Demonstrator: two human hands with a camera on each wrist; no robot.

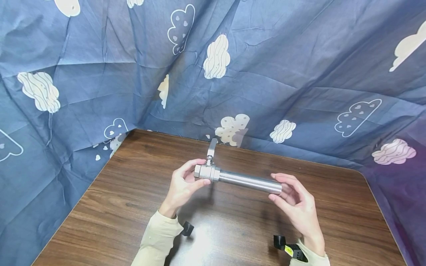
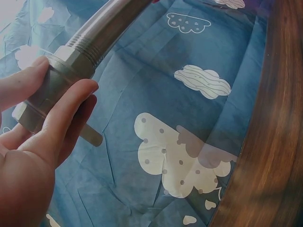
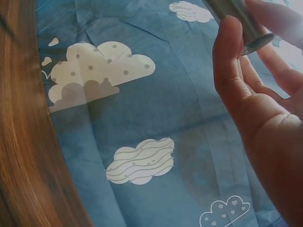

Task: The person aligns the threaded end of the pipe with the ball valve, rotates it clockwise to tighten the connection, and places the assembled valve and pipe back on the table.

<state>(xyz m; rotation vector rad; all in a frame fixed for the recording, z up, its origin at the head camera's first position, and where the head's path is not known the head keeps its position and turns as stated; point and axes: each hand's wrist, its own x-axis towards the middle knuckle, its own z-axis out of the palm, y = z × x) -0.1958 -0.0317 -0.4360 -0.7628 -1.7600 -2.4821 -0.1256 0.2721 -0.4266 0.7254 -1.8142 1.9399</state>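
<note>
A metal ball valve [image 1: 207, 172] with a lever handle [image 1: 212, 147] is held above the table by my left hand [image 1: 181, 186], thumb on the near side and fingers on the far side. From the valve's right end extends a straight steel pipe [image 1: 249, 181]; a few of its threads [image 2: 86, 47] show at the joint in the left wrist view. My right hand [image 1: 301, 207] holds the pipe's free end between thumb and fingers. That open, hollow end [image 3: 258, 43] appears in the right wrist view. Valve and pipe lie nearly level, tipping slightly down to the right.
Below the hands is a brown wood-grain table [image 1: 116, 195]. A blue cloth [image 1: 266, 74] printed with white clouds hangs behind and at the sides, meeting the table's back edge. Black straps with small devices [image 1: 279, 242] sit at the wrists.
</note>
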